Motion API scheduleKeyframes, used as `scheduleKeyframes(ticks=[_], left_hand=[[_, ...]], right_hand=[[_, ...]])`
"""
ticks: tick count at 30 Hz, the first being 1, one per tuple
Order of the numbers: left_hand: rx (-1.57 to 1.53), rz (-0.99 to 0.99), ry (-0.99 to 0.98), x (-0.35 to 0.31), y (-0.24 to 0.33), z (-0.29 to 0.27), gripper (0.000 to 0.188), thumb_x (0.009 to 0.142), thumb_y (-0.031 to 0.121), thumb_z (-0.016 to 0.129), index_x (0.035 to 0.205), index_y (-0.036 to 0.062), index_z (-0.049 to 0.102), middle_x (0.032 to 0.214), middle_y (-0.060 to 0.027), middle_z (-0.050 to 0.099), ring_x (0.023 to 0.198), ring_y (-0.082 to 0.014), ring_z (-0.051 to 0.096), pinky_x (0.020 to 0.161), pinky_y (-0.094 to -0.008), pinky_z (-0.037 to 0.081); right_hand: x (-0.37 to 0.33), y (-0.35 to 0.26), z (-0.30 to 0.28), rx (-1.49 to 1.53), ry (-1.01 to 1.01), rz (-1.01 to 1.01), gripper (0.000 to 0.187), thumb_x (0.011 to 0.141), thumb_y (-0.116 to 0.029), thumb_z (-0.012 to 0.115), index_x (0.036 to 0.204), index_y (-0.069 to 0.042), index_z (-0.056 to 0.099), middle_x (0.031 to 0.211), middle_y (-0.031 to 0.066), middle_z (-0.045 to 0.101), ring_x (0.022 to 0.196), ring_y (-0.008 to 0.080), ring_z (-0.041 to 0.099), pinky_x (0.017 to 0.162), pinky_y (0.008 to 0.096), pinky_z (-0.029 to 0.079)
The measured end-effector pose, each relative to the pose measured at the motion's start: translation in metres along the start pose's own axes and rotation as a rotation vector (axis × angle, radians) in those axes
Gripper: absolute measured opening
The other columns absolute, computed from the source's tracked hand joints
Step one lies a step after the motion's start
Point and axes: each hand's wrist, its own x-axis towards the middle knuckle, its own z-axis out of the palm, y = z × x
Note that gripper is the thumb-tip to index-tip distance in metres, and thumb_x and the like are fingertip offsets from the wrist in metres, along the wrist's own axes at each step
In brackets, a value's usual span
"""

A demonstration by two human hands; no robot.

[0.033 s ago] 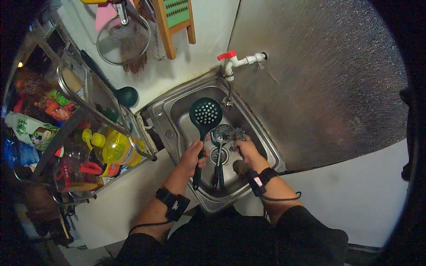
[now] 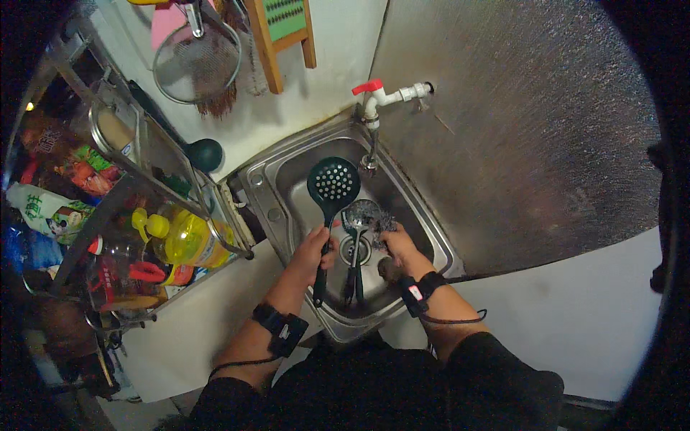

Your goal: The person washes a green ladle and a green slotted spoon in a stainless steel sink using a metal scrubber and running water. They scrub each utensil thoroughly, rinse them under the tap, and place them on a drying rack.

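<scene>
My left hand (image 2: pixel 316 251) is closed round the handle of a dark green skimmer (image 2: pixel 333 182), whose round head full of holes points away from me over the sink (image 2: pixel 284 188). In my right hand (image 2: pixel 399 248) is a grey steel wool scrubber (image 2: pixel 382 225), gripped by the fingers and held beside the skimmer, apart from it. Beneath the hands a metal ladle (image 2: pixel 361 212) with a dark handle lies in the basin, across the drain (image 2: pixel 364 251). A second dark handle lies alongside it. Close under my right wrist is a small brownish object (image 2: pixel 389 269) I cannot make out.
A white tap (image 2: pixel 370 108) with a red lever reaches over the basin's far side. On the left stands a metal rack (image 2: pixel 122 194) with bottles and packets. A strainer (image 2: pixel 198 65) and a wooden-framed grater (image 2: pixel 284 29) hang on the wall. A dark green ladle (image 2: pixel 205 155) hangs beside the rack.
My right hand and the steel wool scrubber have shifted slightly toward me and to the left. The left hand and the skimmer stay nearly where they were.
</scene>
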Motion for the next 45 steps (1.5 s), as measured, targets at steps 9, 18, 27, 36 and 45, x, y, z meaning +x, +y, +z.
scheduleKeyframes(ticks=[9, 18, 27, 36, 45], left_hand=[[-0.157, -0.048, 0.224, 0.037, -0.038, -0.021, 0.022, 0.09, 0.018, 0.039, 0.109, 0.0097, 0.044, 0.083, -0.0036, 0.049, 0.057, -0.0074, 0.039, 0.044, -0.02, 0.033], [-0.268, -0.113, 0.358, 0.068, -0.052, -0.013, 0.019, 0.089, 0.019, 0.04, 0.105, 0.0104, 0.047, 0.078, -0.0033, 0.049, 0.055, -0.0082, 0.039, 0.042, -0.0203, 0.031], [-0.266, -0.186, 0.355, 0.109, -0.072, 0.018, 0.014, 0.088, 0.02, 0.039, 0.095, 0.0106, 0.047, 0.075, -0.0042, 0.051, 0.053, -0.0095, 0.041, 0.04, -0.0209, 0.033], [-0.416, -0.182, 0.37, 0.132, -0.078, 0.035, 0.014, 0.087, 0.018, 0.04, 0.095, 0.0088, 0.047, 0.078, -0.0068, 0.053, 0.052, -0.0097, 0.04, 0.039, -0.0204, 0.034], [-0.389, -0.122, 0.273, 0.149, -0.095, 0.029, 0.015, 0.087, 0.02, 0.04, 0.096, 0.0097, 0.046, 0.078, -0.0057, 0.052, 0.052, -0.0087, 0.038, 0.04, -0.0216, 0.033]], right_hand=[[0.074, 0.099, -0.022, -0.763, 0.21, -0.29, 0.048, 0.065, -0.01, 0.062, 0.109, -0.002, 0.047, 0.087, 0.0144, 0.06, 0.082, 0.0244, 0.059, 0.061, 0.034, 0.049], [0.096, 0.052, -0.015, -0.71, 0.065, -0.405, 0.036, 0.071, -0.01, 0.057, 0.105, 0.001, 0.052, 0.087, 0.0156, 0.059, 0.075, 0.025, 0.06, 0.067, 0.0322, 0.047], [0.045, -0.194, 0.012, -0.537, 0.228, -1.509, 0.028, 0.075, -0.004, 0.051, 0.102, -0.008, 0.055, 0.1, 0.0135, 0.055, 0.092, 0.0276, 0.054, 0.081, 0.0343, 0.042], [0.078, -0.257, 0.069, -1.263, 0.454, -1.595, 0.019, 0.073, -0.027, 0.058, 0.076, -0.009, 0.061, 0.073, 0.008, 0.059, 0.078, 0.0295, 0.053, 0.068, 0.0395, 0.043], [0.079, -0.268, 0.062, -1.137, 0.188, -1.472, 0.03, 0.072, -0.037, 0.059, 0.06, -0.009, 0.06, 0.061, 0.0075, 0.057, 0.072, 0.0293, 0.051, 0.063, 0.0431, 0.04]])
